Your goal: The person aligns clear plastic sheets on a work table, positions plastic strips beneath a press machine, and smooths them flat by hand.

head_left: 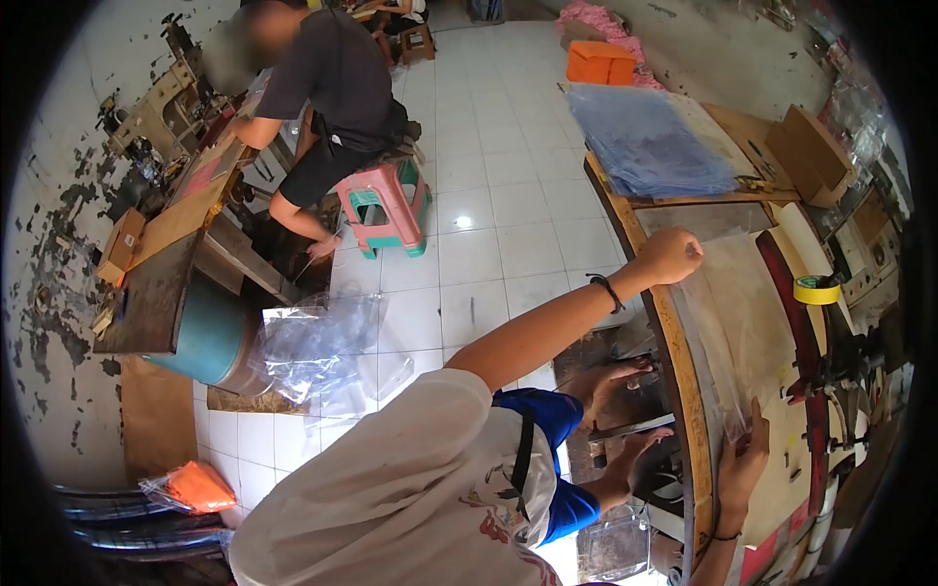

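On the bench [681, 376], left hand [669, 257] pinches clear film [721, 337]; right hand [743, 464]'s fingers, curled, seem to grip its other end. Uneven pulling could crease it.

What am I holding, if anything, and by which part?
A clear plastic sheet, near one corner, in your left hand. Your right hand is at its opposite end; whether it grips there can't be told.
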A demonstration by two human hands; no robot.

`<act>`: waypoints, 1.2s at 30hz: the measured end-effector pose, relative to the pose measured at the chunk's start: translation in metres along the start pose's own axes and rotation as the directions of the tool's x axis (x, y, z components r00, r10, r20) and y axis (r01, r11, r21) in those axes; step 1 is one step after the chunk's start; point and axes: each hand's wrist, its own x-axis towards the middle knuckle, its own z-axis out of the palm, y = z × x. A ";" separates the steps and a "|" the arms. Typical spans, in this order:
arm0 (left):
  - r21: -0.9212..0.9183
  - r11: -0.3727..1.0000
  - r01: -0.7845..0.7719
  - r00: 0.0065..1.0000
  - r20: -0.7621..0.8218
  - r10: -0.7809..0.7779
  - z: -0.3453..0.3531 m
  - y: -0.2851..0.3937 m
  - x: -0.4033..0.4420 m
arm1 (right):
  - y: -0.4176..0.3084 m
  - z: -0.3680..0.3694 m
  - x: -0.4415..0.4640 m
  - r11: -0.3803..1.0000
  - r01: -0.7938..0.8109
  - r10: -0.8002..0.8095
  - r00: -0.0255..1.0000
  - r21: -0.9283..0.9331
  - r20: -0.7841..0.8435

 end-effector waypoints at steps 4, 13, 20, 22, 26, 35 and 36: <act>-0.026 1.000 -0.012 1.000 -0.003 0.012 -0.003 0.003 -0.003 | -0.001 0.002 -0.001 0.999 -0.018 0.019 1.000 0.035 -0.019; -0.027 0.997 -0.073 0.996 -0.057 0.072 -0.006 0.003 -0.005 | 0.006 0.003 0.001 0.999 -0.025 0.024 1.000 -0.044 -0.013; -0.044 0.999 -0.006 1.000 0.020 0.007 -0.006 0.011 -0.007 | -0.002 0.001 0.003 0.998 -0.061 0.062 0.996 0.010 -0.058; -0.050 0.997 0.061 0.992 0.109 -0.055 -0.011 0.016 -0.009 | -0.005 0.000 0.003 0.983 -0.179 0.181 0.981 0.041 -0.063; 0.013 1.000 -0.017 0.968 0.250 0.013 -0.009 0.006 -0.003 | 0.002 0.000 0.003 0.984 -0.175 0.175 0.975 0.012 -0.139; -0.156 0.958 0.239 0.921 0.349 -0.173 -0.018 0.026 -0.008 | -0.005 -0.017 -0.002 0.993 -0.109 0.103 0.989 -0.052 -0.104; -0.142 0.959 0.246 0.925 0.331 -0.188 -0.018 0.031 -0.009 | -0.003 -0.016 -0.002 0.994 -0.094 0.087 0.990 -0.059 -0.114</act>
